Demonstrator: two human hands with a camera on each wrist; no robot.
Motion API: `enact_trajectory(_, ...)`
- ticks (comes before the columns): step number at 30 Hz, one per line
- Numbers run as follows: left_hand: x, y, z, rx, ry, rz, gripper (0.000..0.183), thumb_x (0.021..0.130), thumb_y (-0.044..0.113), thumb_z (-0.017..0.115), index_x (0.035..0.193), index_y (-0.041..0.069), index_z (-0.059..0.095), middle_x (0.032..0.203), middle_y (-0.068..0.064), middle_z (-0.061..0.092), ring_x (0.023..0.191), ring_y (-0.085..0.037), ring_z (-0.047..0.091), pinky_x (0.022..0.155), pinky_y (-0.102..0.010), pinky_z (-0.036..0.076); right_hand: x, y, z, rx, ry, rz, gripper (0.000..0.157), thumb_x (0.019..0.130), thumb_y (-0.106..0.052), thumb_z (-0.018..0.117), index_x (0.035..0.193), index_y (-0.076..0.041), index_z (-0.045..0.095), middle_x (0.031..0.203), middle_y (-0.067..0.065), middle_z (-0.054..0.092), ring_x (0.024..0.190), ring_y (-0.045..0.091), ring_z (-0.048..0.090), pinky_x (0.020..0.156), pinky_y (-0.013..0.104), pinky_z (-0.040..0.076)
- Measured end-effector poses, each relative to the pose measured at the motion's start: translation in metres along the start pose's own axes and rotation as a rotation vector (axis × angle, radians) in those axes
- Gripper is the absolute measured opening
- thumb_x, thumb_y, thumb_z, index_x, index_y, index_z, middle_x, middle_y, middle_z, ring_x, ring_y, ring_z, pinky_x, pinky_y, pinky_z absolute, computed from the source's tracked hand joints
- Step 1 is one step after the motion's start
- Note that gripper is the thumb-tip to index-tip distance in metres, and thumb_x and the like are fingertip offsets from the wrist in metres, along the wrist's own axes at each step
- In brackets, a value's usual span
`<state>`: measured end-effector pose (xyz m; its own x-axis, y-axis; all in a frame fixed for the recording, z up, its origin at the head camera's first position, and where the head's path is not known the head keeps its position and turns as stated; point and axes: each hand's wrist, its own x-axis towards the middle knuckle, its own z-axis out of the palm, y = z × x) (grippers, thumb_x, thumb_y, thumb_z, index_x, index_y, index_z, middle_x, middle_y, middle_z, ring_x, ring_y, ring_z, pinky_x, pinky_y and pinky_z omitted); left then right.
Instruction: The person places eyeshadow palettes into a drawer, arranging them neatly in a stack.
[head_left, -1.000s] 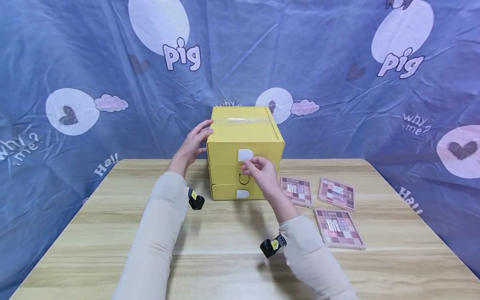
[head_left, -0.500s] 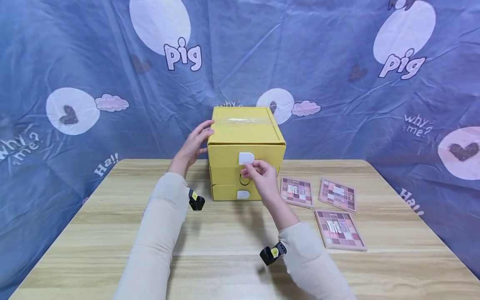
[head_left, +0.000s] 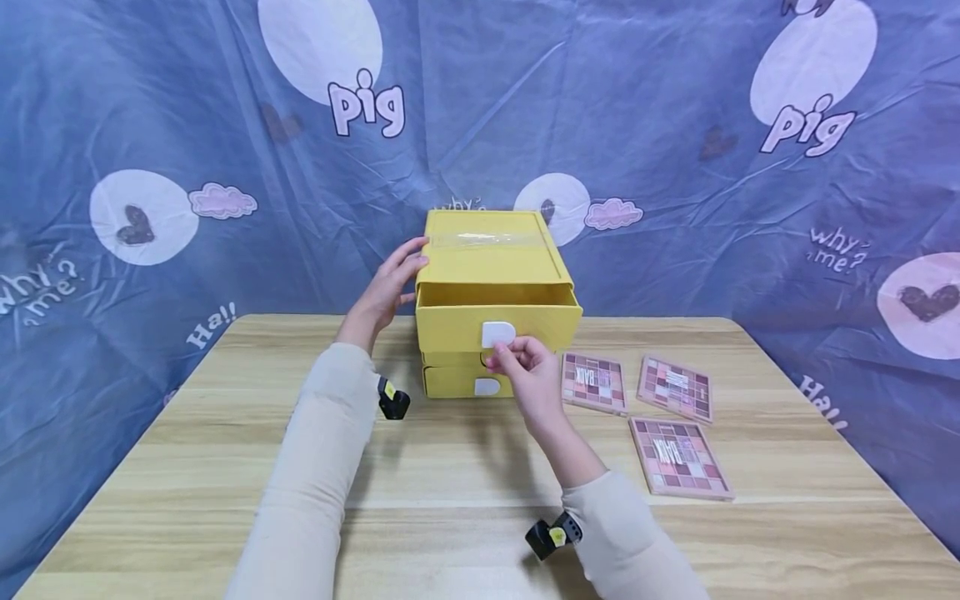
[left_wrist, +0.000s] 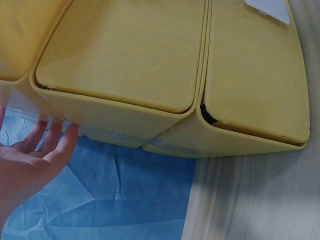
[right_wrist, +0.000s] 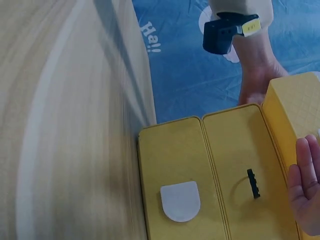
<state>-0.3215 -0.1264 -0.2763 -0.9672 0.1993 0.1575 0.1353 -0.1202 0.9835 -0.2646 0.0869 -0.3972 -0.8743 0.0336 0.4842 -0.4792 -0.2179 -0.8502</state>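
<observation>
A yellow three-drawer storage box (head_left: 487, 262) stands at the back of the table, its top drawer (head_left: 450, 327) pulled partway out, with a bare strip of its inside showing. My right hand (head_left: 536, 379) pinches the white tab handle (head_left: 497, 333) of that drawer between thumb and fingers. Against the box's left side rests my left hand (head_left: 384, 287), fingers extended at the upper edge; the left wrist view shows its fingertips (left_wrist: 70, 132) on the side wall. Below, the middle drawer (right_wrist: 235, 150) has a black loop pull (right_wrist: 254, 184), and the bottom drawer has another white tab (right_wrist: 181, 202).
Three eyeshadow palettes lie right of the box: one close beside it (head_left: 593, 382), one farther right (head_left: 675, 389), one nearer the front (head_left: 679, 458). Wooden table (head_left: 435, 500) surface extends in front. A blue printed cloth (head_left: 480, 108) hangs behind.
The top drawer has slid out from closed towards me, together with my right hand on its tab. My left hand stays at the box's left side.
</observation>
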Motion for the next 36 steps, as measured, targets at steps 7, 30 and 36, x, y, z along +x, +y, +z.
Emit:
enact_trajectory(7, 0.001, -0.001, 0.001, 0.011, 0.015, 0.001, 0.048, 0.085, 0.024, 0.049, 0.131, 0.017, 0.036, 0.129, -0.006, 0.037, 0.114, -0.019, 0.033, 0.088, -0.052, 0.023, -0.019, -0.024, 0.006, 0.016, -0.013, -0.057, 0.006, 0.082, -0.006, 0.057, 0.081, -0.002, 0.053, 0.069, 0.013, 0.061, 0.061, 0.022, 0.060, 0.058, 0.033, 0.048)
enact_trajectory(30, 0.000, -0.003, 0.002, 0.049, 0.028, 0.005, 0.049, 0.085, 0.027, 0.048, 0.132, 0.018, 0.034, 0.131, -0.005, 0.035, 0.116, -0.019, 0.031, 0.087, -0.051, 0.024, -0.063, -0.100, 0.031, -0.120, 0.092, 0.017, 0.010, 0.079, 0.006, 0.055, 0.075, 0.012, 0.049, 0.065, 0.017, 0.056, 0.057, 0.013, 0.057, 0.058, 0.029, 0.048)
enact_trajectory(36, 0.000, -0.004, 0.002, 0.054, 0.037, 0.010, 0.049, 0.085, 0.027, 0.048, 0.131, 0.019, 0.035, 0.132, -0.005, 0.035, 0.116, -0.019, 0.032, 0.087, -0.051, 0.025, -0.071, -0.103, 0.032, -0.135, 0.103, 0.027, 0.010, 0.080, 0.005, 0.055, 0.075, 0.012, 0.049, 0.066, 0.022, 0.055, 0.057, 0.013, 0.057, 0.058, 0.029, 0.048)
